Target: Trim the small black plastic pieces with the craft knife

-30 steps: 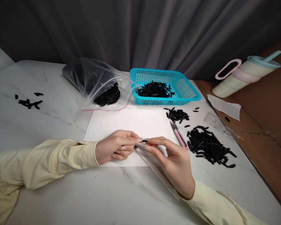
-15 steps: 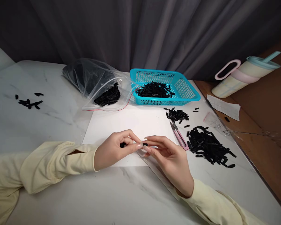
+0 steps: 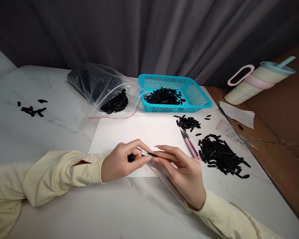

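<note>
White marble table (image 3: 64,205), left hand (image 3: 121,161) and right hand (image 3: 183,169) pinching small black piece (image 3: 152,154), fingers curled.

backdrop: dark grey curtain (image 3: 149,33) hanging in deep folds across the whole far side, well beyond the hands
table: white marble-look tabletop (image 3: 40,132) with faint grey veins, spreading out left of the hands and running under them
right side: brown wooden surface (image 3: 276,129) butting against the table's right edge, well off to the right of the hands
light: soft and even, only faint shadows
</note>
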